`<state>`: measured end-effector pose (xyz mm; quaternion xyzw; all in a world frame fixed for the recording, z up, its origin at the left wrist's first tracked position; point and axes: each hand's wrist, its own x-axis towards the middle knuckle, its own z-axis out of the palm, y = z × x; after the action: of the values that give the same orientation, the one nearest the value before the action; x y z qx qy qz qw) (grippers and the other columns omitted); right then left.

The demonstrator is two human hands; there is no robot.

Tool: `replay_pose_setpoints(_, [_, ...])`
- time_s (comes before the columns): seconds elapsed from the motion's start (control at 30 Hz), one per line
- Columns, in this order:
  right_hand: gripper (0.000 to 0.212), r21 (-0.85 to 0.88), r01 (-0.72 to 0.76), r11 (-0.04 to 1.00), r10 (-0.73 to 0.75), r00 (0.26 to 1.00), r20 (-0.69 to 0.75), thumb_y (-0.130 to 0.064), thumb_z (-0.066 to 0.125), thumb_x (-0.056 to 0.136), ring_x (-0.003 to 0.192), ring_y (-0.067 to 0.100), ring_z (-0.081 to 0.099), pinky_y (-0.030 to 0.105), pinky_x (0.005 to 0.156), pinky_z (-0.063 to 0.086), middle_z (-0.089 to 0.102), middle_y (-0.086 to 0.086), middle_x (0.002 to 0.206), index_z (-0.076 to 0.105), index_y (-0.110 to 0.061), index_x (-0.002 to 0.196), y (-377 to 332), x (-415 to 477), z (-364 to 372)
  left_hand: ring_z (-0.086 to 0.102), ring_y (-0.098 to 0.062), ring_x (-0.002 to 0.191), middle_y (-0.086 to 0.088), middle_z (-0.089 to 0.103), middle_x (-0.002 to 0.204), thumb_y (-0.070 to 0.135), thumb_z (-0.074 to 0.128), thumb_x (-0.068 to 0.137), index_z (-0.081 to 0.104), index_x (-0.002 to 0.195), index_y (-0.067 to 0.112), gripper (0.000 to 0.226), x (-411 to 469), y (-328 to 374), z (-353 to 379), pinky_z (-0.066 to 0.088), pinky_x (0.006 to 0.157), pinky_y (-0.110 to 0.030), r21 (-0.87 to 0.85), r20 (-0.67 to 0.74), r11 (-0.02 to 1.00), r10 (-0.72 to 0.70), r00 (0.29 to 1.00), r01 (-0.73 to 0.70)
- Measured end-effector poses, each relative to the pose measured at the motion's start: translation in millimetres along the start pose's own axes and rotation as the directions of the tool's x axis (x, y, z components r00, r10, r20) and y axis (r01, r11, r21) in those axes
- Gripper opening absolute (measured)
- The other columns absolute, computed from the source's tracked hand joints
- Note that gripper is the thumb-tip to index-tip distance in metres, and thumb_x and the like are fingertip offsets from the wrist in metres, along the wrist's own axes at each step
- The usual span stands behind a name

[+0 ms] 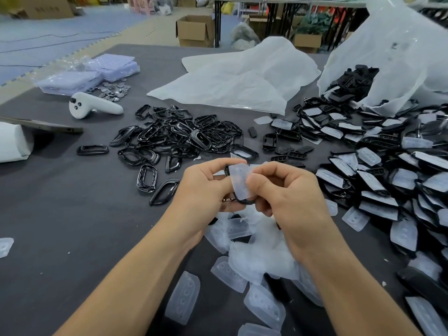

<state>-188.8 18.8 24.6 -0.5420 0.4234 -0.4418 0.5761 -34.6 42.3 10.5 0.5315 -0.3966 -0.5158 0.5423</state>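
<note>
Mid-peel, I reckon: left hand [206, 187] pinches the black frame [244, 202] while right hand [286, 190] pinches the clear rubber pad [238, 181] on it, held dead centre above the table. Next move needs a firm tug apart, then probably frame to the frame pile [174, 137] at 12 o'clock and pad to the pad heap [261, 251] at 6.

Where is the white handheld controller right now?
Head view, upper left: the white controller lies beside the coin pile, left of the black frame heap.

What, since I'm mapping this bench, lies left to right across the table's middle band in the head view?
White cylindrical roll → white plastic handheld controller → pile of glossy black oval plastic frames → heap of black shells topped with translucent pads.
</note>
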Motion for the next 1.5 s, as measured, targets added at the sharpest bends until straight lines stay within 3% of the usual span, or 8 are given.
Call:
replay_pose_setpoints(0.17, [0.011, -0.447, 0.087, 0.890, -0.161, 0.978, -0.130, -0.026, 0.079, 0.085, 0.057, 0.009, 0.067, 0.027, 0.057, 0.054, 0.072, -0.009, 0.063, 0.074, -0.028, 0.075, 8, -3, 2, 0.077, -0.022, 0.075, -0.019, 0.079, 0.090, -0.001, 0.068, 0.094, 0.078, 0.113, 0.023, 0.032, 1, -3, 4, 0.063, 0.068, -0.031, -0.009, 0.037, 1.000, -0.001, 0.999, 0.001])
replay_pose_setpoints(0.33, [0.019, -0.572, 0.104, 0.814, -0.259, 0.946, -0.196, -0.034, 0.079, 0.086, 0.056, 0.003, 0.065, 0.017, 0.051, 0.049, 0.069, -0.018, 0.060, 0.070, -0.028, 0.070, 12, -3, 3, 0.075, -0.029, 0.097, -0.023, 0.077, 0.105, -0.003, 0.060, 0.099, 0.074, 0.121, 0.018, 0.033, 3, -4, 1, 0.063, 0.088, -0.043, -0.090, 0.169, 0.994, -0.039, 0.985, 0.054])
replay_pose_setpoints(0.53, [0.024, -0.599, 0.117, 0.792, -0.314, 0.920, -0.236, -0.034, 0.079, 0.086, 0.057, 0.003, 0.064, 0.019, 0.055, 0.050, 0.067, -0.018, 0.061, 0.066, -0.028, 0.067, 15, 0, 3, 0.068, -0.030, 0.099, -0.021, 0.054, 0.098, -0.018, 0.047, 0.092, 0.076, 0.121, 0.016, 0.053, 3, -2, -1, 0.062, 0.089, -0.040, -0.131, 0.218, 0.987, -0.059, 0.974, 0.089])
replay_pose_setpoints(0.73, [0.025, -0.603, 0.135, 0.786, -0.336, 0.912, -0.235, -0.031, 0.078, 0.087, 0.057, 0.004, 0.063, 0.012, 0.052, 0.045, 0.066, -0.017, 0.062, 0.064, -0.027, 0.067, 16, 1, 3, 0.074, -0.028, 0.100, -0.027, 0.073, 0.116, -0.004, 0.061, 0.080, 0.078, 0.116, 0.017, 0.044, 0, 1, 0, 0.063, 0.080, -0.032, -0.163, 0.227, 0.980, -0.074, 0.971, 0.113])
replay_pose_setpoints(0.97, [0.019, -0.568, 0.160, 0.807, -0.278, 0.952, -0.128, -0.025, 0.081, 0.085, 0.058, 0.011, 0.067, 0.032, 0.059, 0.055, 0.070, -0.008, 0.061, 0.070, -0.025, 0.070, 10, 1, -3, 0.060, -0.035, 0.095, -0.018, 0.054, 0.099, 0.003, 0.063, 0.078, 0.080, 0.110, 0.019, 0.039, 3, -1, -1, 0.063, 0.082, -0.038, -0.144, 0.182, 0.982, -0.095, 0.979, 0.123])
replay_pose_setpoints(1.07, [0.017, -0.568, 0.164, 0.807, -0.269, 0.957, -0.106, -0.024, 0.081, 0.085, 0.058, 0.013, 0.068, 0.037, 0.060, 0.057, 0.071, -0.006, 0.062, 0.071, -0.024, 0.072, 8, 1, -4, 0.066, -0.027, 0.085, -0.015, 0.061, 0.090, 0.004, 0.064, 0.078, 0.081, 0.108, 0.019, 0.038, 3, -1, -1, 0.063, 0.081, -0.038, -0.136, 0.173, 0.985, -0.082, 0.981, 0.106])
replay_pose_setpoints(1.3, [0.027, -0.615, 0.171, 0.770, -0.340, 0.925, -0.168, -0.040, 0.086, 0.078, 0.057, 0.007, 0.056, 0.019, 0.053, 0.045, 0.064, -0.012, 0.067, 0.063, -0.028, 0.072, 11, 0, -3, 0.051, -0.036, 0.092, -0.020, 0.053, 0.107, 0.012, 0.067, 0.080, 0.082, 0.103, 0.021, 0.029, 4, -2, 0, 0.063, 0.071, -0.034, -0.173, 0.104, 0.977, -0.106, 0.989, 0.123])
replay_pose_setpoints(1.5, [0.019, -0.448, 0.091, 0.889, -0.156, 0.982, -0.110, -0.047, 0.076, 0.082, 0.054, 0.004, 0.060, 0.017, 0.049, 0.043, 0.071, -0.008, 0.067, 0.065, -0.032, 0.083, 12, 3, -5, 0.076, -0.022, 0.079, -0.015, 0.079, 0.101, 0.001, 0.061, 0.097, 0.082, 0.101, 0.018, 0.027, 3, -1, 0, 0.063, 0.069, -0.032, -0.219, 0.065, 0.974, -0.052, 0.997, 0.065])
